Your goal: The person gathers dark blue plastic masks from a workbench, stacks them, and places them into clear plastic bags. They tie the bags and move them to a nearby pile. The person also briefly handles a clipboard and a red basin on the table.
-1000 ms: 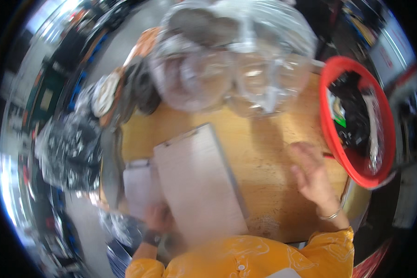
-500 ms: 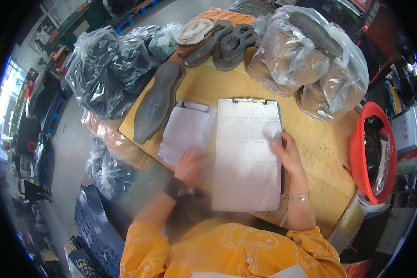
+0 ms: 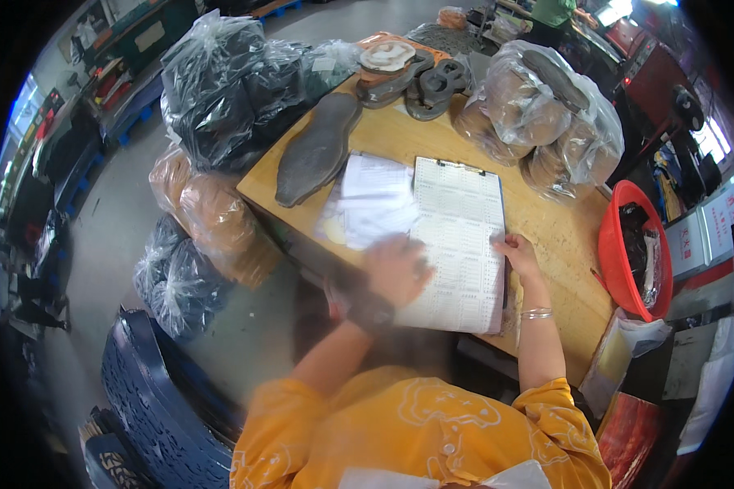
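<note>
A clipboard [image 3: 457,236] with printed sheets of small tables lies upright before me on the yellow-brown tabletop. At its right edge my right hand [image 3: 522,257] grips the board and sheets, thumb on the paper. Motion blurs my left hand [image 3: 398,270], which is over the clipboard's lower left side; whether its fingers hold anything is unclear. Just left of the board lies a smaller stack of white papers [image 3: 375,200], also blurred. A dark grey shoe-sole-shaped piece [image 3: 318,151] rests farther left on the table.
More sole pieces [image 3: 436,88] are piled at the table's far edge. Clear bags of brown pieces [image 3: 538,114] stand at the far right, bags of dark pieces [image 3: 220,98] at the left. A red basin [image 3: 616,253] sits by the right edge. A person in green [image 3: 553,15] is far off.
My left hand has moved right, from the smaller papers to the clipboard's lower left. Those papers now look rearranged and spread. My right hand keeps hold of the board's edge. The view has shifted.
</note>
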Tool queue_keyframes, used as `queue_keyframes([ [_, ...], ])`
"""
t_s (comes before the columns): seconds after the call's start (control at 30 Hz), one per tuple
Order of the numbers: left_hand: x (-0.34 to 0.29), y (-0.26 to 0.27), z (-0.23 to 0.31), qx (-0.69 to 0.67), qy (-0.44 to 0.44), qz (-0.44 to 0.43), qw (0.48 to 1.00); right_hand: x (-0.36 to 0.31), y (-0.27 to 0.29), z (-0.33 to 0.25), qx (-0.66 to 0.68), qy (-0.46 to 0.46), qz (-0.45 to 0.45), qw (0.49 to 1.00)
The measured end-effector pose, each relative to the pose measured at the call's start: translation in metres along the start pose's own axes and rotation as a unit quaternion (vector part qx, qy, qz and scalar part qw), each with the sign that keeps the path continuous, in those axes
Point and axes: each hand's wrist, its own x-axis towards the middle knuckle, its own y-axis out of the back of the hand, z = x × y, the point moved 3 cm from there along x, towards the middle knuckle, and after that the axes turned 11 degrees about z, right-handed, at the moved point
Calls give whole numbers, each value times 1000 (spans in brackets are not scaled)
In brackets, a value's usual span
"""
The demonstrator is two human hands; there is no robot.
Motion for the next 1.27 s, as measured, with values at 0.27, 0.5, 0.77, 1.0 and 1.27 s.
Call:
queue_keyframes([
  [0.27,12,56,-81,23,37,270,962,-16,15,-18,-37,-77,13,996],
  [0.5,21,40,-126,140,169,144,965,-1,-9,-13,-11,-88,-5,996],
  [0.77,52,44,-136,-389,442,-10,808,-9,-22,-54,8,-95,-68,993],
  [1.0,8,56,-115,-182,215,280,918,-17,-14,-61,39,-81,-42,995],
  [1.27,-28,54,-12,-123,73,73,987,-70,-13,25,136,-7,20,991],
])
